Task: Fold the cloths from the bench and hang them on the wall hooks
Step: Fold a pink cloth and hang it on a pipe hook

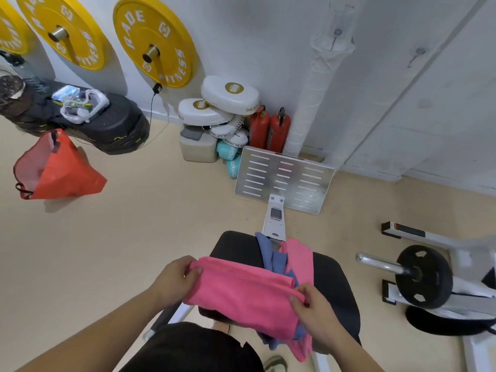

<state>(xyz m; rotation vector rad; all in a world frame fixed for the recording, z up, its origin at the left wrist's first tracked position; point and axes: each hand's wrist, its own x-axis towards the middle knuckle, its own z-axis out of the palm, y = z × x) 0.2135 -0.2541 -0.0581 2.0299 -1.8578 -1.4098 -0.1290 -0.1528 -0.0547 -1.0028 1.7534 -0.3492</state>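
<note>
The left hand (174,281) pinches one end of a folded pink cloth (241,291), thumb on top, and the right hand (318,311) pinches the other end. Stretching it between them probably keeps the fold flat and the edges matched. Its long axis runs hand to hand, dipping toward the right hand, over the bench (338,291). A blue cloth (268,253) lies just beyond the right hand.

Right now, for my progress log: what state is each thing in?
Held pink cloth, folded over, held over the bench.
Left hand, pinches its left end.
Right hand, pinches its right end.
Blue cloth, crumpled on the bench.
Second pink cloth, unfolded, beside the blue one.
Hooks, bare.
</note>
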